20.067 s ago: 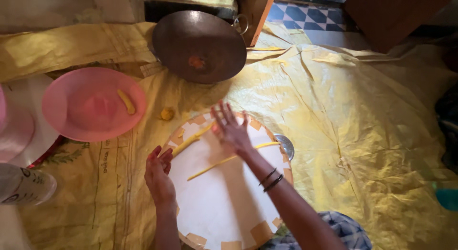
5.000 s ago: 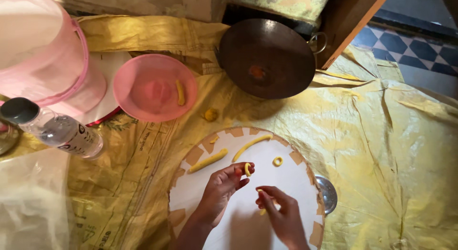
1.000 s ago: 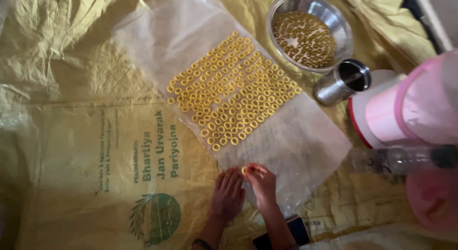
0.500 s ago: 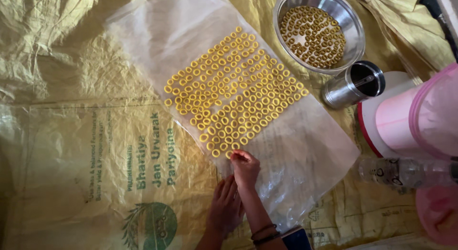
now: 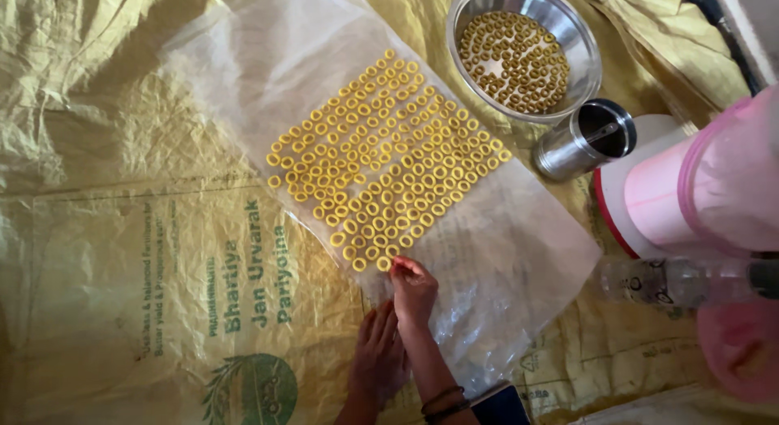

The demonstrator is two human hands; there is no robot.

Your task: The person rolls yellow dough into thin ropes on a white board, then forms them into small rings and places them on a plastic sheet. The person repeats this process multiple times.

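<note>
Several rows of small yellow dough rings (image 5: 381, 161) lie on a clear plastic sheet (image 5: 503, 263) spread over a yellow woven sack (image 5: 146, 295). My right hand (image 5: 414, 291), with dark bangles at the wrist, reaches onto the sheet. Its bunched fingertips touch the last ring (image 5: 384, 263) of the nearest row; whether they still pinch it I cannot tell. My left hand (image 5: 377, 356) lies flat beside it at the sheet's near edge, holding nothing.
A steel bowl (image 5: 586, 47) with more rings stands at the sheet's far right corner, a steel cup (image 5: 568, 149) beside it. Pink and white containers (image 5: 673, 198), a clear bottle (image 5: 673, 280) lying on its side and a pink dish (image 5: 738, 352) crowd the right edge. A dark flat object (image 5: 499, 406) lies by my wrist.
Earlier I worked dough strips on a round white board. Within the last second my right hand carried a ring up to the nearest row, and the view shifted slightly.
</note>
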